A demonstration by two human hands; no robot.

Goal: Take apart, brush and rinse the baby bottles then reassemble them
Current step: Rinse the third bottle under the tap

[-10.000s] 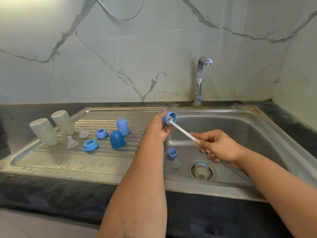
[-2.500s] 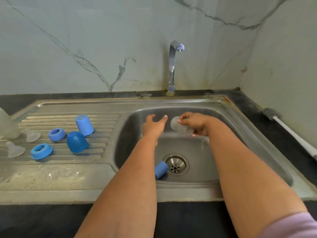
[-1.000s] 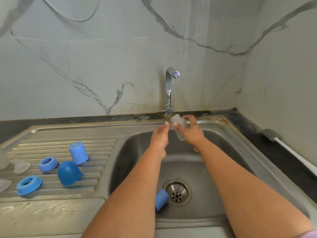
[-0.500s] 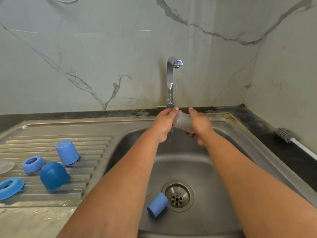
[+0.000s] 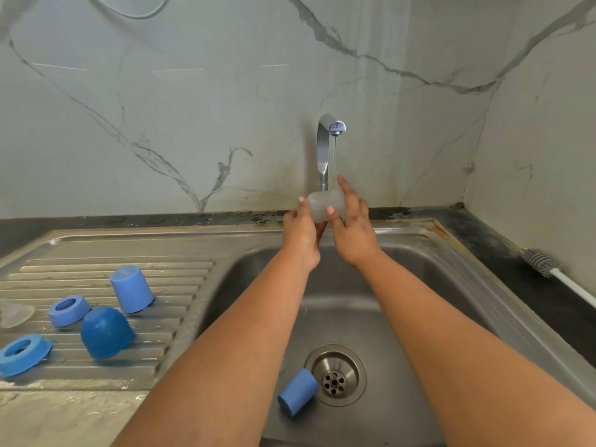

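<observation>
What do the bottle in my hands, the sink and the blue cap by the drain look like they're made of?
Bottle: probably frosted translucent plastic; it looks cloudy and light passes through it.
Sink: likely stainless steel with a brushed finish; grey metal with soft, streaky reflections.
Blue cap: apparently matte opaque plastic; even colour, no sharp glints.

The left edge cuts off a clear teat at nine o'clock and part of a blue ring. The brush handle runs off at three o'clock. Fingers hide part of the bottle.
</observation>
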